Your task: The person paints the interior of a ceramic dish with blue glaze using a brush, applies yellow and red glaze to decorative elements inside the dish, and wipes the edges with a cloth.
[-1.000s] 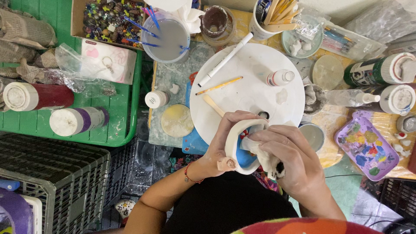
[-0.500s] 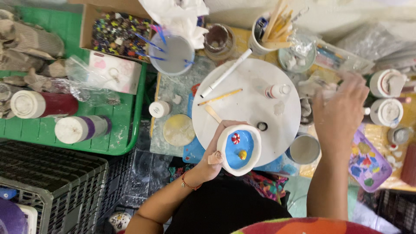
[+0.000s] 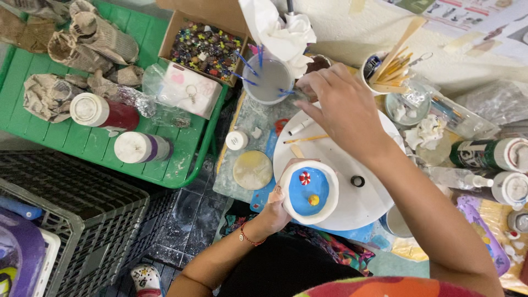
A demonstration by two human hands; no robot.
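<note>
Just below the middle of the frame sits a small white bowl (image 3: 309,191) with a blue inside, carrying a red-and-white striped bead and a yellow one — the left hand (image 3: 273,212) is clamped on its near rim and holds it over the edge of a round white tray (image 3: 352,206) on the worktop. The right hand (image 3: 341,110) reaches toward the upper middle of the frame, fingers drawn close and pointing down near a grey cup (image 3: 268,82) with blue sticks standing in it; whether it pinches anything I cannot tell. The step in hand looks like decorating the bowl's inside, with the right hand fetching something. The next move seems to call for a steady bowl and a careful carry back over the paintbrush (image 3: 306,138) and small black ring (image 3: 357,181) lying on the tray. A cardboard box of coloured beads (image 3: 206,49) sits upper left, on the green tray (image 3: 66,137).
</note>
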